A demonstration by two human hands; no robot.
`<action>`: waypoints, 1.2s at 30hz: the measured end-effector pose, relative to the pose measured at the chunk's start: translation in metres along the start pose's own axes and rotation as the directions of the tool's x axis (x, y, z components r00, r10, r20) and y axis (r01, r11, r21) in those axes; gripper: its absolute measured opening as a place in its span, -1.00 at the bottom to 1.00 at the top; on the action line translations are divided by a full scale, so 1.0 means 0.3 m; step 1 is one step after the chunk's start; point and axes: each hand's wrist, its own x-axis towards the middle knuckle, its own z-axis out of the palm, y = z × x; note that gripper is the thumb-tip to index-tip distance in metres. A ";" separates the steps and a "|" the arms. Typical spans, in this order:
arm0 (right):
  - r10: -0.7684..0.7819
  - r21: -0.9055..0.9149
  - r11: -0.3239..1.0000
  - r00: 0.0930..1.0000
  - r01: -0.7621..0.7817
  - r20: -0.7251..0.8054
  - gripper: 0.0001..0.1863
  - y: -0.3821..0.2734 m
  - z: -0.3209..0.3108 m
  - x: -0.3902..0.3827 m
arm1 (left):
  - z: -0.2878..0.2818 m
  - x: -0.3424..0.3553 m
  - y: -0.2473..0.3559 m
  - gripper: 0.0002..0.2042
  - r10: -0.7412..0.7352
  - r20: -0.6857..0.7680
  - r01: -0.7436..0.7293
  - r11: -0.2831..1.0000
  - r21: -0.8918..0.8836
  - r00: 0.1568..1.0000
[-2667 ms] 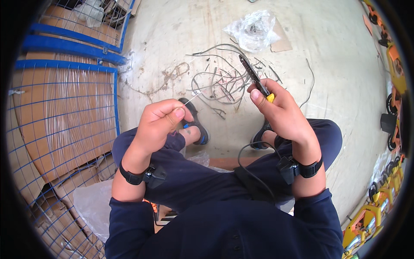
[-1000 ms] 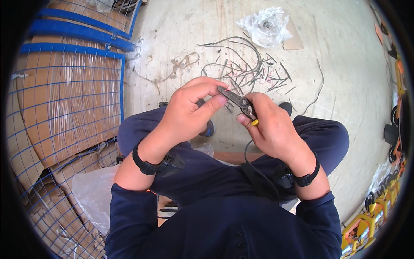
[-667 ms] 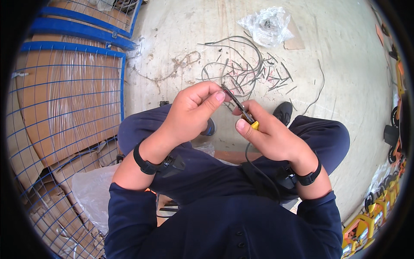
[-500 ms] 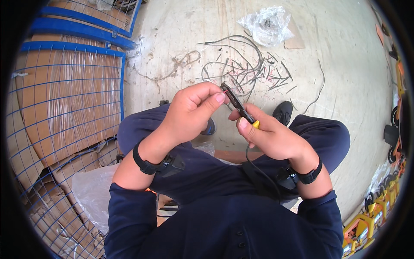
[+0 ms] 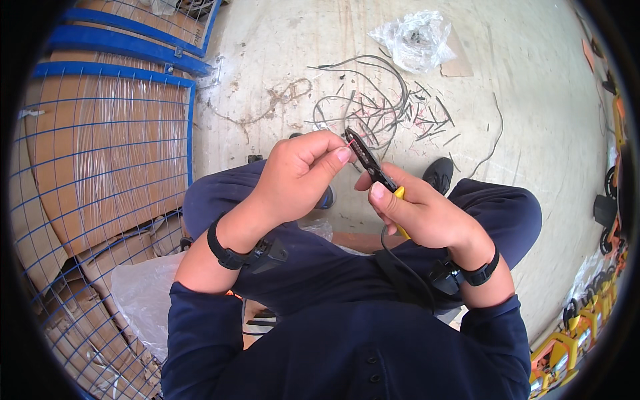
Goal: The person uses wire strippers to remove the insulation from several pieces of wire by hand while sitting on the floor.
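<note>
My left hand [image 5: 300, 170] is closed in a pinch on a thin red wire [image 5: 350, 142], whose tip reaches the jaws of a wire stripper. The wire stripper [image 5: 365, 157] has black jaws with a row of notches and yellow handles, and my right hand [image 5: 417, 207] is wrapped round those handles. Its jaws point up and to the left, toward the left fingertips. A black cable [image 5: 400, 257] hangs below the right hand and curves down over my lap; its upper end is hidden by the fingers.
On the floor ahead lie a pile of dark cable offcuts [image 5: 373, 113], a long looped grey cable [image 5: 399, 77] and a clear plastic bag [image 5: 415, 43]. At left stands a blue wire-mesh cage [image 5: 190, 133] with cardboard inside. Yellow and orange gear [image 5: 557, 360] lines the right edge.
The wire stripper's handles have spread, showing more yellow, and its jaws look wider apart. Both hands stay almost in the same place.
</note>
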 end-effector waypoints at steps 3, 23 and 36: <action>-0.081 -0.101 0.992 0.993 0.073 -0.084 -0.60 0.000 0.018 0.004 | 0.000 0.000 -0.002 -0.82 -0.011 0.012 0.011 1.000 -0.009 1.000; -0.378 -0.526 0.838 0.850 0.146 -0.367 -0.64 0.026 -0.003 0.019 | -0.015 -0.009 0.005 -0.84 -0.190 0.056 0.195 0.881 -0.430 0.980; 0.033 0.012 0.999 0.999 -0.033 0.040 -0.56 0.030 -0.008 0.019 | 0.014 -0.002 -0.019 -0.89 0.058 -0.130 -0.072 0.992 -0.103 0.990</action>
